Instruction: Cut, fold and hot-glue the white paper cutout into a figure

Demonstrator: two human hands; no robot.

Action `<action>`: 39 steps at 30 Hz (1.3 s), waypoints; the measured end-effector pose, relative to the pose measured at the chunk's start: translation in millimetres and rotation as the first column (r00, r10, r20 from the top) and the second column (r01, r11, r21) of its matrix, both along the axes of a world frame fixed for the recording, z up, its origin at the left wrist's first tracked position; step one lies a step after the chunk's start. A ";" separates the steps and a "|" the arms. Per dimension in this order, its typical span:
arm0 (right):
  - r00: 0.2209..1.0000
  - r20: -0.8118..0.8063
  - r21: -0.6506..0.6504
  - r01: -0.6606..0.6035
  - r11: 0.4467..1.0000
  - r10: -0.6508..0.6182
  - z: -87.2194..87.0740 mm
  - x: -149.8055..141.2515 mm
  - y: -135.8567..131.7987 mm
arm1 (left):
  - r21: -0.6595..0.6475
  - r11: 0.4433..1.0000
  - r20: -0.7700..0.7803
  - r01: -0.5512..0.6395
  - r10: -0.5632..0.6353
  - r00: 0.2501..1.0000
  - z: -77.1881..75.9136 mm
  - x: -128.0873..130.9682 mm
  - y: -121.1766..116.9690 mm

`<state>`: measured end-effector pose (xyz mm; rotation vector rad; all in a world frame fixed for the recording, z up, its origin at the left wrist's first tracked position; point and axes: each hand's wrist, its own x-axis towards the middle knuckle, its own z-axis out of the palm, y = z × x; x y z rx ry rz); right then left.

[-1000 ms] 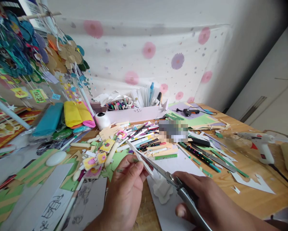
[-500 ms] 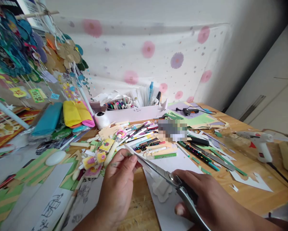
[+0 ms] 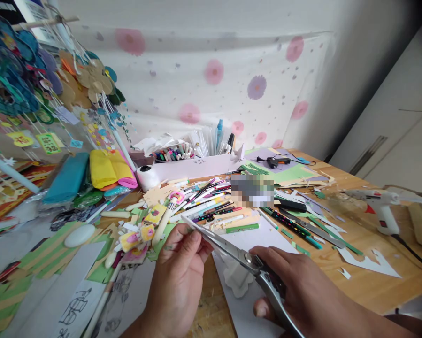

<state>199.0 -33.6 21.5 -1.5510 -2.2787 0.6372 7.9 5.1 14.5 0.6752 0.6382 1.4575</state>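
My left hand (image 3: 182,277) pinches a small piece of white paper (image 3: 189,222) between thumb and fingers. In my right hand (image 3: 295,286) is a pair of metal scissors (image 3: 248,258), gripped by the handles. Their blades point up and left and lie against the paper at my left fingertips. How far apart the blades are is hard to see. Below the scissors, a white scalloped paper cutout (image 3: 238,278) lies on a white sheet (image 3: 260,310).
Pens and paper scraps crowd the middle, before a white box (image 3: 196,166) of markers. A white glue gun (image 3: 383,211) stands at right, a black one (image 3: 276,162) farther back. Paper mobiles (image 3: 17,84) hang at left. A second pair of scissors (image 3: 312,227) lies right of centre.
The scissors and my left hand have shifted only slightly, and the paper at the fingertips has tilted a little. The whole view has drifted slightly. Both hands keep their hold.
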 end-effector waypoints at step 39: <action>0.468 -0.795 -0.419 0.039 0.907 -0.387 -2.4 -9.3 21.7 | -0.243 0.793 -0.556 0.558 -0.585 0.590 -9.8 0.4 -6.0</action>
